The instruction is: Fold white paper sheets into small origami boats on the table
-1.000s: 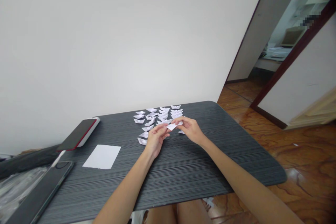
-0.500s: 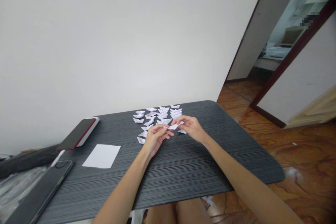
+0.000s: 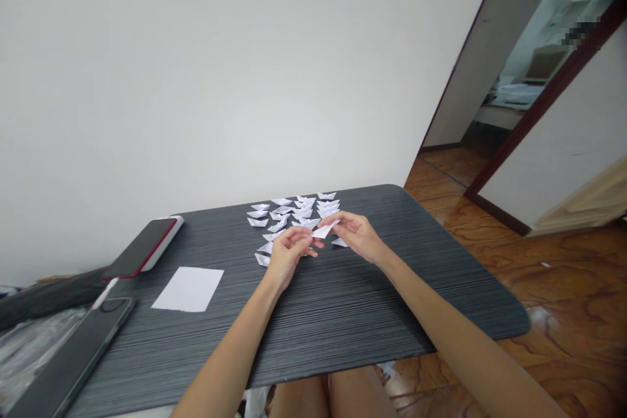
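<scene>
Between my two hands, above the dark table [image 3: 353, 333], is a small folded white paper boat [image 3: 324, 230]. My left hand [image 3: 291, 253] pinches its left end between thumb and fingers. At its right end, my right hand [image 3: 356, 235] grips it with thumb and fingertips. Several finished paper boats [image 3: 304, 204] stand in loose rows just behind my hands, and some are partly hidden by them. One more boat [image 3: 339, 243] shows beneath my right hand.
A square sheet of white paper [image 3: 189, 289] lies on the left. Beyond it, a red-edged phone [image 3: 142, 248] rests on a white object. Another dark phone [image 3: 78, 362] is at the near left, with a white cable [image 3: 105, 294] beside it. A white wall [image 3: 245, 78] rises behind the table.
The held boat's right end tips up slightly, and its white side shows more. Both hands keep their grip in nearly the same place.
</scene>
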### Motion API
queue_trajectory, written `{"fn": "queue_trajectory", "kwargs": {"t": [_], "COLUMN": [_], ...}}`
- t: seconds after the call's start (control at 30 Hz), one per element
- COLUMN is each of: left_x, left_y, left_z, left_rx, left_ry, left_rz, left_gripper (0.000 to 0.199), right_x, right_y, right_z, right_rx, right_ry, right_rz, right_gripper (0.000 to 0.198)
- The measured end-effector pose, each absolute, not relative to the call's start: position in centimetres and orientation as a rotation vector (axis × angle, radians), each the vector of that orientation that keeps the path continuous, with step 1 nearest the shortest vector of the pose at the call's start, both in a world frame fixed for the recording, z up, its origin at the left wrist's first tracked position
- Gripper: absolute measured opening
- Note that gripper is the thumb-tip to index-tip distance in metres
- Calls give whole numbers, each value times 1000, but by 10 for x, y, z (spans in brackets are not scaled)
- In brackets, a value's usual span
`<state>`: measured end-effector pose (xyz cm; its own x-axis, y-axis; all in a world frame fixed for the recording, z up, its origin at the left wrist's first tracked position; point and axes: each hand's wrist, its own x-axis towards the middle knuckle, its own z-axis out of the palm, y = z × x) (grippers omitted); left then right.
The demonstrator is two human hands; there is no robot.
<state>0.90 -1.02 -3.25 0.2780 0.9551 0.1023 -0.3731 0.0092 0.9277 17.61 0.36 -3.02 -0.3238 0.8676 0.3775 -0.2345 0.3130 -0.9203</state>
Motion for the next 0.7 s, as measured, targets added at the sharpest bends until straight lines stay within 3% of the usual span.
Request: {"fn": "queue_trajectory", "kwargs": {"t": [0.7], "left_x": [6], "left_y": [-13], "left_z": [-26], "left_rx": [1122], "left_ry": [633], "left_rz": [1099], "left_gripper": [22], "right_x": [178], "right_y": [3], "right_z": [-30], "right_rx": [-636], "right_ry": [-1419], "right_rz": [1370], "right_gripper": [20]}}
